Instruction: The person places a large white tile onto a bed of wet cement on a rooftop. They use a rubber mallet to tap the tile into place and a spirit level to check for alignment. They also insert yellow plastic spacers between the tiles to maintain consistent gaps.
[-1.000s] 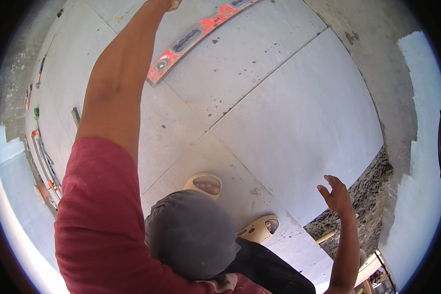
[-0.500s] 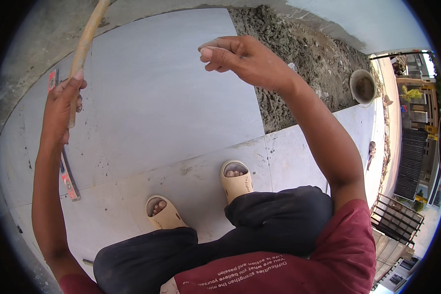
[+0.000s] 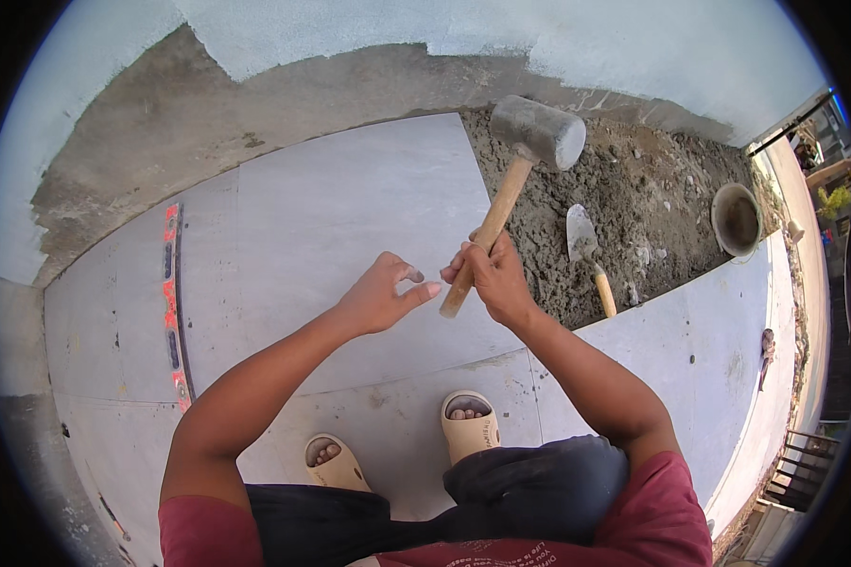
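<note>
My right hand [image 3: 498,280] is wrapped round the wooden handle of a rubber mallet [image 3: 539,132]. The mallet's dark, pale-faced head is raised, tilted toward the upper right, over the edge of a large grey tile [image 3: 350,208]. Close to the handle's lower end, my left hand [image 3: 385,293] holds nothing, its thumb and fingers apart. Under both hands lies the smooth grey tile. To the right of it, a trowel [image 3: 581,234] with a wooden handle rests on rough wet mortar [image 3: 648,180].
A red and black spirit level [image 3: 173,302] lies on the tiles at left. A bucket [image 3: 736,219] stands at the mortar's right end. Along the far side runs a partly painted wall [image 3: 350,80]. My sandalled feet [image 3: 470,425] are on the near tiles.
The mallet has passed from my left hand to my right. My left hand has moved right and let go of the handle. The view has shifted, showing more of the wall and the trowel.
</note>
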{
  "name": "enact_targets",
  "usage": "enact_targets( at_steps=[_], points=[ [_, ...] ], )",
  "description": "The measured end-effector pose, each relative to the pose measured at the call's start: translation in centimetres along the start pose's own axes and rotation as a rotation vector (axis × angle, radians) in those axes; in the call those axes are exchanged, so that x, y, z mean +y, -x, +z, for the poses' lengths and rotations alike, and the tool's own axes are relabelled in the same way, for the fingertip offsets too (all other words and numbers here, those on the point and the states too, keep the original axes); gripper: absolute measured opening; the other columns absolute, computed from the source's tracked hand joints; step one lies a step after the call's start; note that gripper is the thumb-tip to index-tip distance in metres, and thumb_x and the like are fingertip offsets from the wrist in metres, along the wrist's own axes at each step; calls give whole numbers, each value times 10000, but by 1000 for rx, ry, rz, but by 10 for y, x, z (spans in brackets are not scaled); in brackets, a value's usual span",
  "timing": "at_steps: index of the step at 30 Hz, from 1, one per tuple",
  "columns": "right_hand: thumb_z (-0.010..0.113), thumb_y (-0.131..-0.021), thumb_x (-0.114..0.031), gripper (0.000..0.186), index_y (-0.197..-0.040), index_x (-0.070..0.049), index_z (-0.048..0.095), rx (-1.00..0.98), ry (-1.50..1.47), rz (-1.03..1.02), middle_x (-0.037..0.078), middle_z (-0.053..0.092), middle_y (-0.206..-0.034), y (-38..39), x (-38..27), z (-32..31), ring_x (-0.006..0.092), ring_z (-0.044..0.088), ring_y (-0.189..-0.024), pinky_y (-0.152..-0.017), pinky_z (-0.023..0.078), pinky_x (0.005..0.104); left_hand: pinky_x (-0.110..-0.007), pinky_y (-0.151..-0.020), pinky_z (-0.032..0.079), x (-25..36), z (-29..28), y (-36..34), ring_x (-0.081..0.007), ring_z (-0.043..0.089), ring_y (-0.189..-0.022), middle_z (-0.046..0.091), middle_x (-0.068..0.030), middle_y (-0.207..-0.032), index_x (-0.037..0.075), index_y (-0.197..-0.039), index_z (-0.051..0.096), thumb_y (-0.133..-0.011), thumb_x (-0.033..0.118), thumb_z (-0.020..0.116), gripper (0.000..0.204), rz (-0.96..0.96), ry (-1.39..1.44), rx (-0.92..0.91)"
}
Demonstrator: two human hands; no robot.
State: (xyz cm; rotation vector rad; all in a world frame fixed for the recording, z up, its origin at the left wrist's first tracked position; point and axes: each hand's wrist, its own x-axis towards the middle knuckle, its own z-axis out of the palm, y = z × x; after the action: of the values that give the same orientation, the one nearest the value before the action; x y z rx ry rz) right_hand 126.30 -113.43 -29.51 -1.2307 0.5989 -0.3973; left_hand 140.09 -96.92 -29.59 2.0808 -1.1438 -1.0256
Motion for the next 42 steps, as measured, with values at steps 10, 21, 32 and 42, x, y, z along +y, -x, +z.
enact_targets(
  at_steps=[10, 21, 32, 42],
  points=[
    [560, -909, -148, 178, -987, 8, 524, -112, 708, -111, 50, 541, -643, -67, -4, 8, 121, 494, -471, -444, 433, 298, -662, -1057, 388, -162, -50, 28, -599, 123, -1437, -110, -266, -1629, 168, -1595, -88, -646, 658, 828, 1408, -774, -564, -134],
    [518, -1025, -468, 420, -1035, -48, 517, -379, 747, -219, 48, 511, -622, -157, 79, 108, 128, 513, -486, -452, 432, 287, -658, -1092, 337, -172, -42, 22, -606, 126, -1435, -122, -227, -1643, 225, -1597, -107, -653, 643, 833, 1397, -796, -569, -135],
    [492, -1042, -435, 395, -897, -68, 491, -303, 381, -440, -8, 432, -533, -139, 59, 132, 81, 438, -401, -368, 377, 247, -643, -1091, 354, -172, -45, 27, -601, 131, -1436, -115, -235, -1641, 215, -1600, -93, -649, 634, 842, 1398, -827, -559, -150],
    [487, -1027, -501, 479, -846, -58, 485, -403, 480, -29, 3, 452, -549, -112, -21, 139, 99, 442, -389, -362, 371, 266, -653, -1104, 327, -173, -47, 33, -592, 140, -1439, -97, -212, -1651, 230, -1602, -86, -654, 661, 823, 1382, -817, -586, -108]
  ],
)
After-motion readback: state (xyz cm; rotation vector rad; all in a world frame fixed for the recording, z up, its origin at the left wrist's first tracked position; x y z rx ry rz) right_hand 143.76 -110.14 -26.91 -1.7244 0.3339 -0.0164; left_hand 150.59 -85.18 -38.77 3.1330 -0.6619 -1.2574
